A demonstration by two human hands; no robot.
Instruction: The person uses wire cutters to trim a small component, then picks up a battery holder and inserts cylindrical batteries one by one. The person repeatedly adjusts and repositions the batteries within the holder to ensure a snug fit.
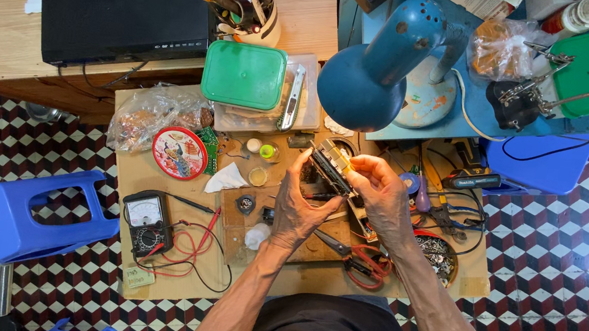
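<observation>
Both my hands hold a small electronic module (333, 165), a metal-framed circuit board tilted on edge over the low work board (164, 174). My left hand (298, 205) grips its lower left side from below. My right hand (381, 195) pinches its upper right end with the fingertips. Red-handled pliers (364, 262) lie on the board just below my hands. A small round part (245, 203) and a white wad (256, 236) rest left of my left hand.
An analog multimeter (146, 222) with red and black leads lies at the lower left. A round red tin (179, 152), a green-lidded box (244, 75), a blue desk lamp (379, 69), a bowl of screws (437, 255), a blue stool (12, 221) and a black player (122, 8) surround the board.
</observation>
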